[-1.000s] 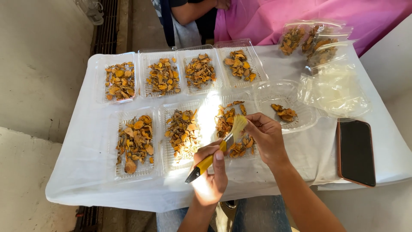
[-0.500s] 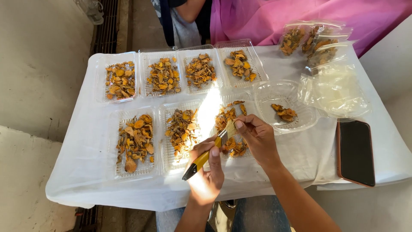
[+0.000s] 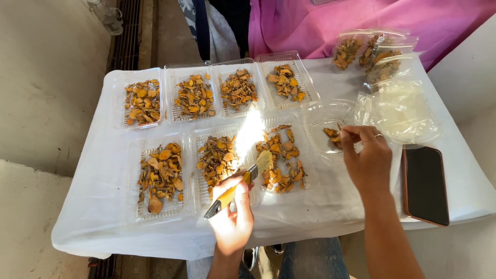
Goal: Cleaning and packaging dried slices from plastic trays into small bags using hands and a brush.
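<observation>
My left hand [image 3: 232, 219] grips a small brush [image 3: 230, 195] by its yellow handle, with the bristles pointing up-right over a clear tray of dried orange slices [image 3: 281, 157]. My right hand [image 3: 368, 161] reaches over a clear round-cornered tray [image 3: 318, 121] at the right. Its fingertips pinch an orange slice [image 3: 333, 133] among the few lying there. Two more filled trays [image 3: 161, 175] [image 3: 217, 157] lie in the near row to the left.
Several filled trays [image 3: 194, 95] line the far row on the white-covered table [image 3: 103, 217]. Bags of slices [image 3: 372, 51] and empty clear trays [image 3: 400, 111] sit far right. A dark phone [image 3: 424, 183] lies near the right edge. A pink cloth [image 3: 361, 20] and a person's dark clothing [image 3: 217, 20] lie beyond.
My right hand has moved right, from the brush tip over the middle tray to the clear tray at the right. My left hand with the brush has dropped slightly.
</observation>
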